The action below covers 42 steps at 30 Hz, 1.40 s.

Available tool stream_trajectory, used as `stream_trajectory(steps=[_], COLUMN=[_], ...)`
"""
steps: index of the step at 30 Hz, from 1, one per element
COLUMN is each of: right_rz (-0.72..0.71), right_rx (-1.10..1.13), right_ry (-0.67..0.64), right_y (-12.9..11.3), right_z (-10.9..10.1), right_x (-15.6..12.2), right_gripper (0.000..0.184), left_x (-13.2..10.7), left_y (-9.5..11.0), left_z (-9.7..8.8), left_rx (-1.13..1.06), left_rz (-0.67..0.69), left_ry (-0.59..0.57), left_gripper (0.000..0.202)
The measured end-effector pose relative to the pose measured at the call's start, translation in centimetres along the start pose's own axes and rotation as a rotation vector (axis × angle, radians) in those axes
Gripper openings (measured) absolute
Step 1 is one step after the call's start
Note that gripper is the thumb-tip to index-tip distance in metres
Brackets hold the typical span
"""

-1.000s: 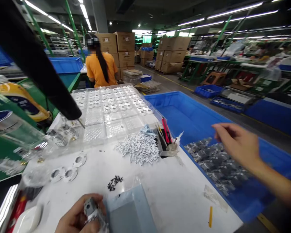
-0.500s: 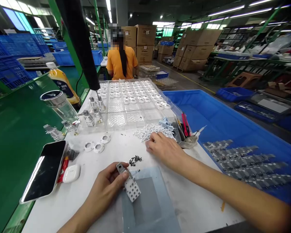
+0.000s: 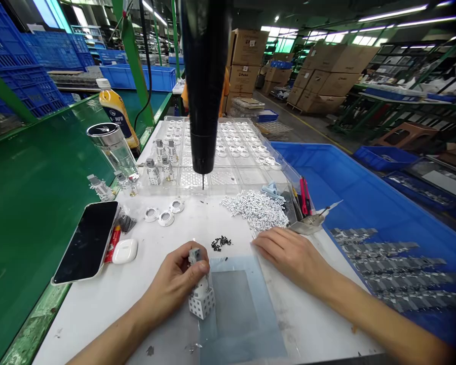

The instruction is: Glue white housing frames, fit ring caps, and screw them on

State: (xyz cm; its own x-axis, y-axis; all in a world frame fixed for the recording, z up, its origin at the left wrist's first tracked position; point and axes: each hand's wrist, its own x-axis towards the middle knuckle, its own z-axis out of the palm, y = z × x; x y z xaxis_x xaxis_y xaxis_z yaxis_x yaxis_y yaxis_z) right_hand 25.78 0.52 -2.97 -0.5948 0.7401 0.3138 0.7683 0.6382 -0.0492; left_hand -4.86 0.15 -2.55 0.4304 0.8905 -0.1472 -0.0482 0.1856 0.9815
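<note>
My left hand (image 3: 177, 276) is closed round a small white-and-grey assembly (image 3: 202, 302), which has a grid of dark squares on its lower block. It is held upright over the left edge of a pale blue sheet (image 3: 273, 324). My right hand (image 3: 289, 253) rests low over the table, its fingers pressed together just in front of a pile of small white pieces (image 3: 256, 209); whatever its fingertips pinch is too small to make out. Between the hands lies a little heap of black screws (image 3: 220, 243). A black electric screwdriver (image 3: 204, 101) hangs bit-down above the table.
White rings (image 3: 166, 218) and similar assemblies (image 3: 153, 172) stand at the left, near a phone (image 3: 87, 242), earbud case (image 3: 125, 251) and glass flask (image 3: 117, 152). A divided clear tray (image 3: 251, 176) lies behind. At right, a blue bin (image 3: 311, 162) holds rows of grey parts.
My right hand has drawn back from the white pile towards me. My left hand has turned the assembly more upright. The view has swung left, and the screwdriver appears nearer the middle.
</note>
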Motion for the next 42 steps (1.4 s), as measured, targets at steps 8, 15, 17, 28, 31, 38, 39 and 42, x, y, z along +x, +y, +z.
stream_trajectory(steps=[8, 15, 17, 28, 31, 38, 39, 42], right_rz=[0.190, 0.301, 0.310, 0.374, 0.385, 0.182, 0.153, 0.163], right_rx=[0.244, 0.312, 0.333, 0.362, 0.389, 0.826, 0.863, 0.923], right_ry=[-0.049, -0.131, -0.142, -0.045, -0.010, 0.147, 0.160, 0.184], right_y=[-1.6, -0.9, -1.0, -1.8, -2.6, -8.5, -9.3, -11.2], right_z=[-1.6, -1.4, -1.6, -1.5, -2.0, -1.5, -1.1, -0.2], right_x=[-2.1, -0.7, -0.6, -1.7, -1.7, 1.1, 1.7, 3.4], right_gripper=[0.022, 0.024, 0.022, 0.019, 0.015, 0.017, 0.018, 0.017], left_x=[0.0, -0.1, -0.1, 0.3, 0.4, 0.8, 1.0, 1.4], left_y=[-0.1, 0.0, 0.1, -0.3, -0.1, -0.2, -0.2, -0.3], left_z=[0.4, 0.1, -0.1, -0.5, -0.5, -0.7, -0.8, -1.2], left_rx=[-0.068, 0.094, 0.183, -0.350, -0.466, -0.592, -0.613, -0.668], left_rz=[-0.103, 0.000, 0.080, -0.088, -0.113, -0.128, -0.125, -0.117], left_ry=[-0.031, -0.016, -0.015, 0.041, 0.075, 0.127, 0.137, 0.148], left_gripper=[0.034, 0.031, 0.030, 0.027, 0.022, 0.022, 0.021, 0.017])
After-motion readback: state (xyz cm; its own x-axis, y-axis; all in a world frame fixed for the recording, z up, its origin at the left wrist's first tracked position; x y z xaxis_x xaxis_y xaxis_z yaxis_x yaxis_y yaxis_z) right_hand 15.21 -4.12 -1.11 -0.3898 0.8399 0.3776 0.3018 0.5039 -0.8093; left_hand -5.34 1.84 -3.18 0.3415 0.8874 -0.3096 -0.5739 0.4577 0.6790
